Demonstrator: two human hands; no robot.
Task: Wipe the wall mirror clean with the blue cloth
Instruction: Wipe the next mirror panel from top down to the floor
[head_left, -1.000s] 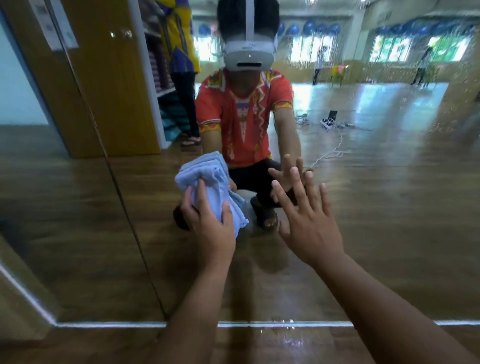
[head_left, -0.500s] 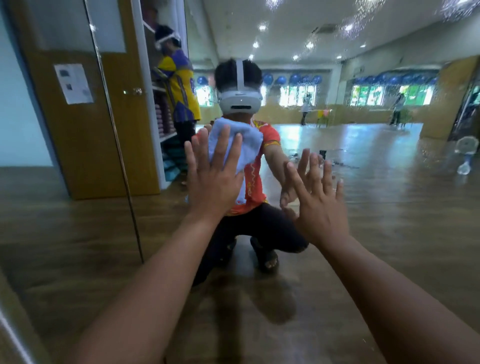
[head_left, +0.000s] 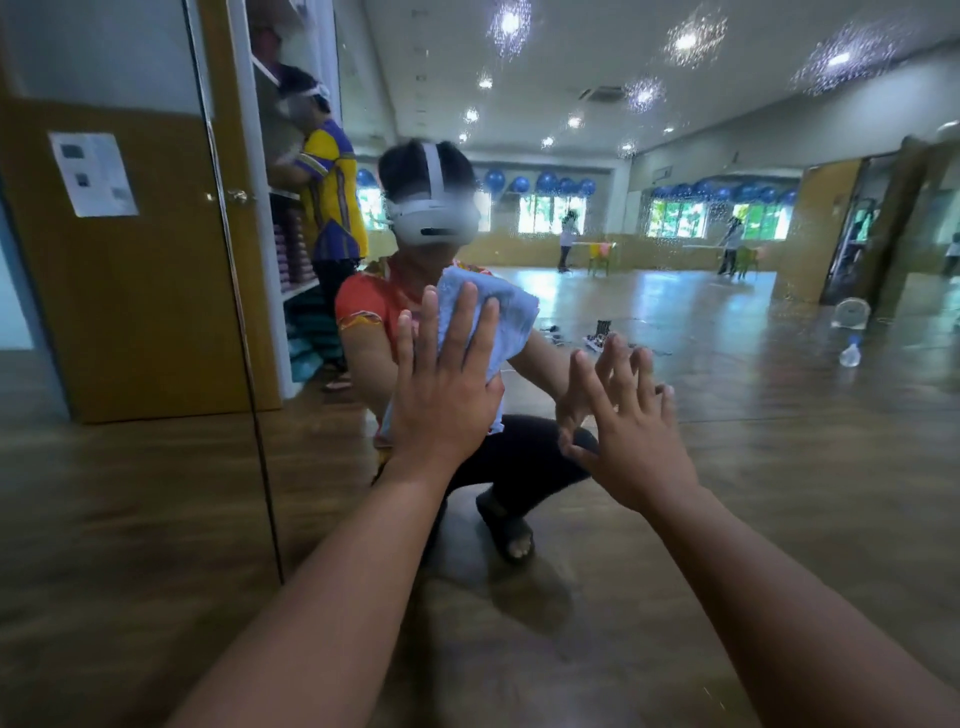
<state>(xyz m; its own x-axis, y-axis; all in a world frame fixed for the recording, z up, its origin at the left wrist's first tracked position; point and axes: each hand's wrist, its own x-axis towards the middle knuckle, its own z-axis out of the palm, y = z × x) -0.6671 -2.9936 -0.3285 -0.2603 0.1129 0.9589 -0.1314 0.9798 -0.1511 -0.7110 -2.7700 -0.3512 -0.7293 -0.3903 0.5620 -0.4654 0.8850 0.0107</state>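
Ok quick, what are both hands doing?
Left hand: open, flat, pressing cloth on mirror.
Right hand: open, empty, fingertips touching mirror.

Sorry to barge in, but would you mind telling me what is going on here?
Someone crouching at the wall mirror is wiping it. The left hand presses the blue cloth flat on the glass with straight fingers. The right hand rests open on the glass beside it, holding nothing. Droplets dot the mirror's upper part, so the job looks unfinished.
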